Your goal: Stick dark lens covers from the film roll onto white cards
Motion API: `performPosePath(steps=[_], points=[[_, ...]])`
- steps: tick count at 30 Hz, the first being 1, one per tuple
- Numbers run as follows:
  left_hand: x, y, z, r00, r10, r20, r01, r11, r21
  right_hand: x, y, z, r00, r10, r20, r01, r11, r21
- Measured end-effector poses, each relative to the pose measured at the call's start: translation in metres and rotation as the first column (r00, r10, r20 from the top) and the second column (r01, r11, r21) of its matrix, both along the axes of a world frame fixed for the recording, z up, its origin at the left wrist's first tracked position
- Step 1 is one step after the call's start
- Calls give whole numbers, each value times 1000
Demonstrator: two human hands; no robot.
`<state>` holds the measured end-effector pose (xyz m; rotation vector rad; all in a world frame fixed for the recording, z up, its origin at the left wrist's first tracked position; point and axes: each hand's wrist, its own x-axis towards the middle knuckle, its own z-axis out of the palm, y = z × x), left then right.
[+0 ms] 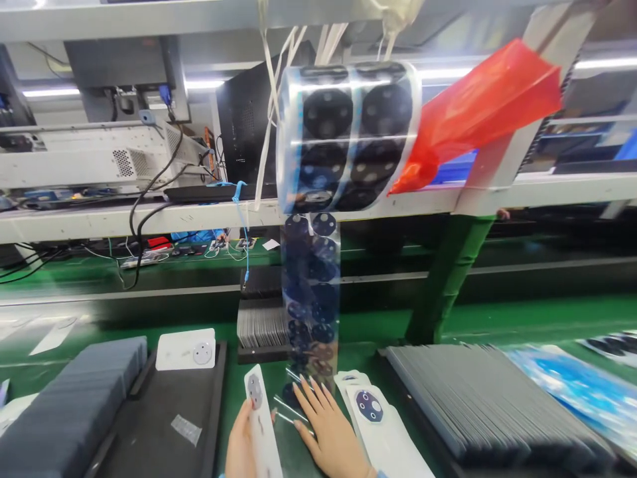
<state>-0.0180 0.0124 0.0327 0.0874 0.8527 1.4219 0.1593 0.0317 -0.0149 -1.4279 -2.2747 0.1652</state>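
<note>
My left hand is closed around a white phone back cover, tilted upright, with a grey round camera area near its top. My right hand is beside it, fingers stretched out over the lower end of a clear strip of round black stickers. Whether the fingertips press on the strip, I cannot tell. That strip hangs from a large sticker roll above. Thin clear film edges show by my right thumb. Right of this hand lie several stacked white phone back covers, the top one with a dark round camera sticker.
A black tray at left carries a white cover and a clear scrap. Dense rows of thin grey sheets stand at left, right and centre back. A red bag hangs beside the roll, near a white shelf beam.
</note>
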Motion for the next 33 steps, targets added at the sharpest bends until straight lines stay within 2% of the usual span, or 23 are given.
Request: performPosePath(steps=[5,8,11,14,16,19,22,25,27,30,33], points=[[-3,3,-8,1000,-30,5,30,1000,9,-9,-13,-8,1000,-1,21,-1,995,102],[-3,4,-13,993,-111,-32,111,994,-5,-16,-11,-6,996,-77,-38,84,970,228],[-1,3,-14,994,-92,-57,93,996,3,-16,-3,-3,995,-47,-83,72,940,334],[0,2,-11,995,-41,-91,48,996,80,-13,1,-4,994,-1,-109,38,941,336],[0,1,-8,991,-50,-128,62,993,95,-13,0,-7,985,5,-171,52,944,326],[0,1,-5,974,-111,-198,117,993,20,-19,-4,-9,944,-60,-325,142,962,234],[1,2,-6,951,-211,-224,218,976,10,-26,-8,-4,870,-224,-438,251,968,3],[3,3,-12,956,-212,-205,220,975,18,-28,-11,6,797,-376,-473,293,925,-242],[4,3,-16,961,-205,-185,212,977,20,-26,-10,13,746,-434,-505,286,894,-345],[3,4,-18,970,-179,-165,188,981,40,-16,-5,19,633,-434,-641,234,897,-375],[0,3,-17,986,-91,-140,108,987,116,-4,-1,19,439,-421,-794,291,902,-317]])
